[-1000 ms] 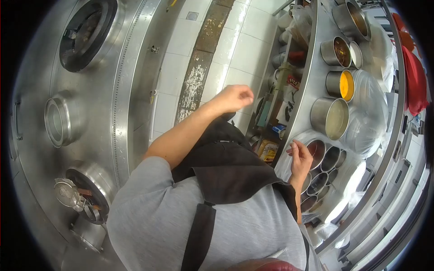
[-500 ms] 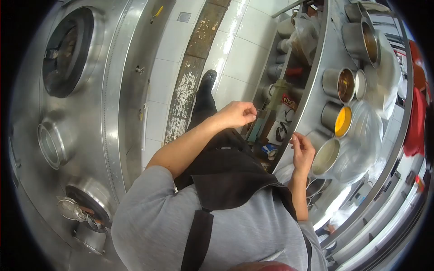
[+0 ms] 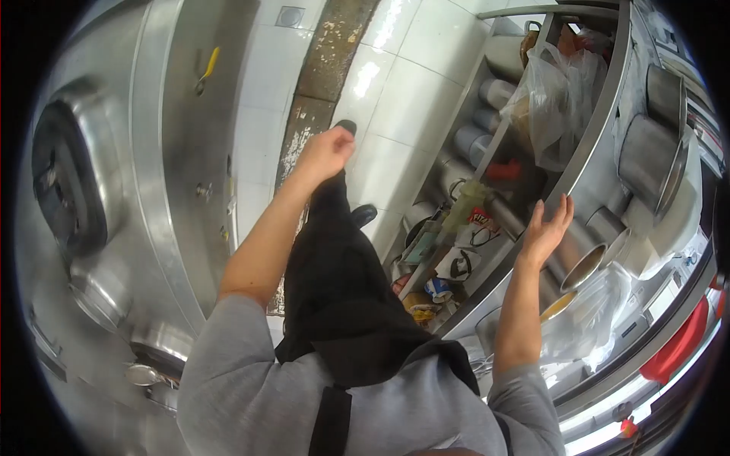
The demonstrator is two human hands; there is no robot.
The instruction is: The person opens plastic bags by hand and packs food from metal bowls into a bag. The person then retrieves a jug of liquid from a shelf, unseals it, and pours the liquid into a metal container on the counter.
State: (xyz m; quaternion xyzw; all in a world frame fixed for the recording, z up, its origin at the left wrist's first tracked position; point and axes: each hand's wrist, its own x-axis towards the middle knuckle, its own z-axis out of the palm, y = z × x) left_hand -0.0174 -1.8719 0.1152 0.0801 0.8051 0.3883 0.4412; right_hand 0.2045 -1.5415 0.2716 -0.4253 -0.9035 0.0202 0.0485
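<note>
My left hand hangs over the floor beside my leg, its fingers curled in and nothing visible in them. My right hand is raised at the edge of a steel table, with the fingers apart and holding nothing. Closest to it are a steel pot and a larger pot on that table. Whether the right hand touches the table edge, I cannot tell.
Below the tabletop, a shelf holds a clear plastic bag, metal containers and small packages. To the left runs a steel counter with a dark pan and a yellow-handled tap. White tiles and a worn floor strip lie ahead.
My left hand has swung left and outward, away from the shelf. My right hand has risen and its fingers have spread. The view has shifted along the aisle, and a second shoe now shows.
</note>
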